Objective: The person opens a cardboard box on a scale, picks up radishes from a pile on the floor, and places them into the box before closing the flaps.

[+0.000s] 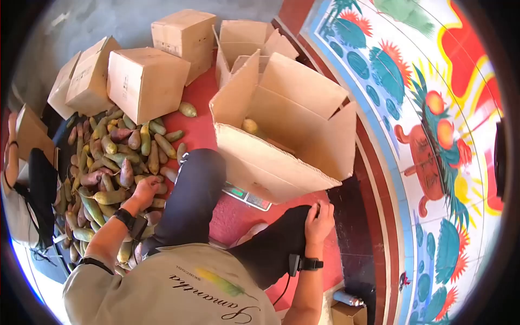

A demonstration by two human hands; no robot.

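My left hand (145,193) reaches into a large pile of long green, yellow and reddish vegetables (111,196) on my left. Its fingers are curled round one long vegetable (161,188) at the near right side of the pile, mostly covered by the hand. My right hand (319,221) rests on my right knee, fingers loosely curled, with nothing showing in them. In front of me a large open cardboard box (276,162) stands on a scale (246,198) with a lit green display. A yellowish vegetable (250,127) shows inside the box.
Closed cardboard boxes (146,81) stand behind the pile, and another open box (244,38) is behind the large one. One loose vegetable (187,109) lies on the red floor. A painted tiled wall (428,162) runs along the right. Another person (24,195) is at far left.
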